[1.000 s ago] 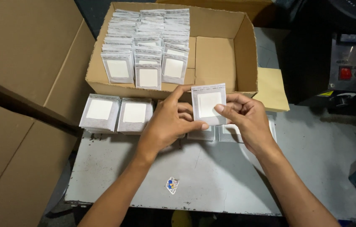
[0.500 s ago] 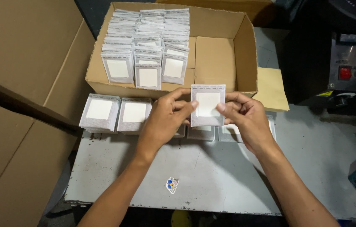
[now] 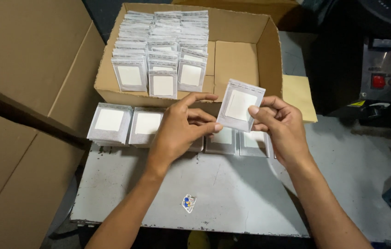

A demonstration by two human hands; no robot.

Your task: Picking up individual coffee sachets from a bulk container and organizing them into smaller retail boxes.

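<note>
My right hand (image 3: pixel 282 129) pinches a small clear packet (image 3: pixel 240 105) with a white square pad inside, held tilted above the grey table (image 3: pixel 232 193). My left hand (image 3: pixel 180 130) is just left of the packet, its fingertips touching the packet's lower left edge. Under the hands, stacks of the same packets (image 3: pixel 110 122) lie in a row along the front of a cardboard box (image 3: pixel 246 60). Inside the box, several rows of packets (image 3: pixel 162 50) stand upright and fill its left part.
Large flattened cardboard sheets (image 3: pixel 24 92) lean at the left. A dark machine with red buttons (image 3: pixel 389 83) stands at the right. A brown envelope (image 3: pixel 299 94) lies beside the box. A small sticker (image 3: pixel 188 203) is on the table near its front edge.
The packet has tilted and shifted slightly right in my right hand. My left hand has loosened its hold, now only touching the packet's lower edge.
</note>
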